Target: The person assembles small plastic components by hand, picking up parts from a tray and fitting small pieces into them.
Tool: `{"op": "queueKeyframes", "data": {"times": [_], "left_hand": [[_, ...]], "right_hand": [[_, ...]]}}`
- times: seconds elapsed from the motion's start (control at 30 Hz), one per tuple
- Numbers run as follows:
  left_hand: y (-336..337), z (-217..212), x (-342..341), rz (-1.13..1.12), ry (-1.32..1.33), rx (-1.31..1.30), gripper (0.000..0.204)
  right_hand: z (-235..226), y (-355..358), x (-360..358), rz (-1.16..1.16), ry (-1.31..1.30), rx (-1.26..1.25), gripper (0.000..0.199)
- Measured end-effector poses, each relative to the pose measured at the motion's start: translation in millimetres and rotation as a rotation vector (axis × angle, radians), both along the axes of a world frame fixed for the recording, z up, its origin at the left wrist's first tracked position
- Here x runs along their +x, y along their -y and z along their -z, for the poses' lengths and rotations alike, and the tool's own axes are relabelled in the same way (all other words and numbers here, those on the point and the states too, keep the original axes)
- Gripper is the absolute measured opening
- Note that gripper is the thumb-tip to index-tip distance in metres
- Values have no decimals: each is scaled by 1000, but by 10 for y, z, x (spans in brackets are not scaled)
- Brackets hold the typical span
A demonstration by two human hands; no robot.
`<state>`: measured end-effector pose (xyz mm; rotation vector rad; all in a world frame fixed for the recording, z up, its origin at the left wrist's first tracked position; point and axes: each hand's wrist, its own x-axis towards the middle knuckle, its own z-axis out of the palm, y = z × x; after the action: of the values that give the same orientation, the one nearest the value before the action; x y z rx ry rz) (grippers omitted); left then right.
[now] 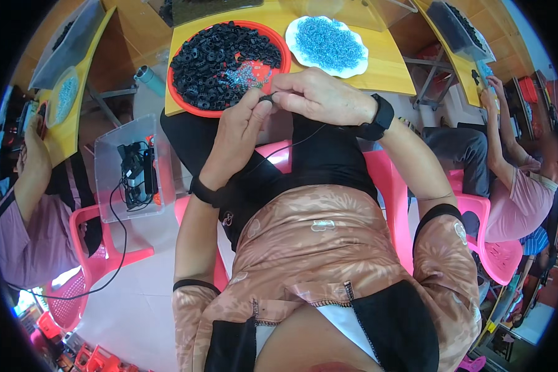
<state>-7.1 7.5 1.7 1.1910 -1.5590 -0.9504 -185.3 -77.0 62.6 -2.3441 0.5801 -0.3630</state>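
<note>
Both my hands meet over the near edge of the yellow table, just beside a red round tray (286,57). Between the fingertips is a small black part (266,98), mostly covered, its exact kind too small to tell. My left hand (242,127) pinches it from the left with thumb and forefinger. From the right, my right hand (319,96) has its fingers curled at the same part. Heaped in the tray are many black plastic pieces (214,62), with a patch of small clear bluish pieces (245,75) among them.
A white scalloped plate (361,67) of small blue clear pieces stands right of the tray on the yellow table (394,68). At left on the floor are a clear bin (108,173) with cables and a teal bottle (150,80). Co-workers sit at tables on both sides, on pink chairs (505,257).
</note>
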Motion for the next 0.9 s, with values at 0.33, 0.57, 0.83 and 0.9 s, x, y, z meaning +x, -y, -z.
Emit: {"op": "queueKeyframes", "data": {"times": [0.33, 0.57, 0.83, 0.9], "left_hand": [[-25, -91, -1, 13, 178, -128, 22], [-14, -57, -86, -108, -73, 101, 26], [31, 41, -140, -140, -466, 79, 20], [22, 25, -154, -160, -551, 113, 20]], "right_hand": [[-3, 43, -49, -129, 34, -54, 19], [144, -122, 47, 122, 117, -279, 18], [399, -349, 300, 369, 323, -480, 29], [490, -349, 368, 393, 376, -511, 32]]}}
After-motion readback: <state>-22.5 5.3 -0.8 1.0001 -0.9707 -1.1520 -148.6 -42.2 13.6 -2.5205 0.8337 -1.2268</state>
